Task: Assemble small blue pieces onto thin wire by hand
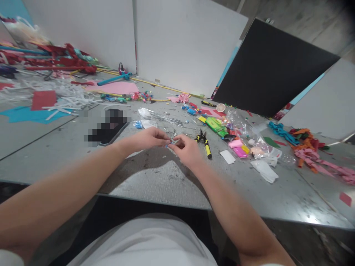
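Both hands meet over the middle of the table (166, 181), fingertips pinched together on a small blue piece (169, 143). The left hand (149, 139) pinches it from one side and the right hand (187, 149) from the other, each grip clenched on it; the piece sits just above the table, mostly hidden by the fingers, so its shape cannot be told. The step in hand looks like fine shaping or twisting of this scrap, and the next move likely calls for small, steady finger work. Just right of the right hand lie yellow-handled cutters (204, 142), then a white slip (227, 156), pink blocks (237, 148) and plastic bags (244, 127). A dark flat thing (111, 127) lies to the left. Nothing blocks the hands.
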